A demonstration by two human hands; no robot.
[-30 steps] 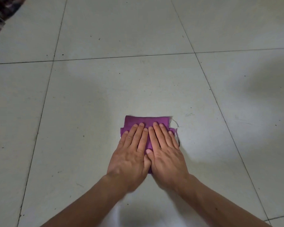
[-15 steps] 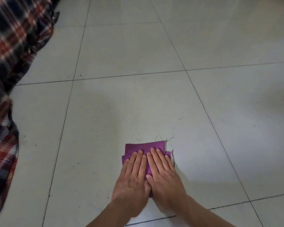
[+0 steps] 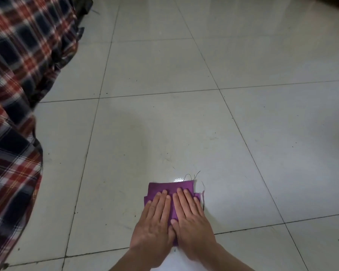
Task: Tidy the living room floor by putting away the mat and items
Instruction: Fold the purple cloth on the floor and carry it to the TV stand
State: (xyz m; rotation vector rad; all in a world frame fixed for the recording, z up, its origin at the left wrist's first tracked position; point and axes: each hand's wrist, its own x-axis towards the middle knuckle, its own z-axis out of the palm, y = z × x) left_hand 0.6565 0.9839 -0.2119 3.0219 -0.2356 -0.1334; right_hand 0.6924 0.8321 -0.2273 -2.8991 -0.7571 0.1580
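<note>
**Flattening the folded cloth**

The view is lifting since the earlier frame, bringing far more of the plaid fabric (image 3: 18,75) into sight at the left, while both hands are staying put. The left hand (image 3: 155,222) and right hand (image 3: 192,218) are lying side by side, fingers straight, pressing the folded purple cloth (image 3: 170,187) onto the tiled floor (image 3: 164,124) at near centre. The fold is looking finished. Next, I judge, the fingers are needing to curl under an edge and lift it. Loose threads (image 3: 192,176) are trailing from its far right corner and seem to be no obstacle.
</note>
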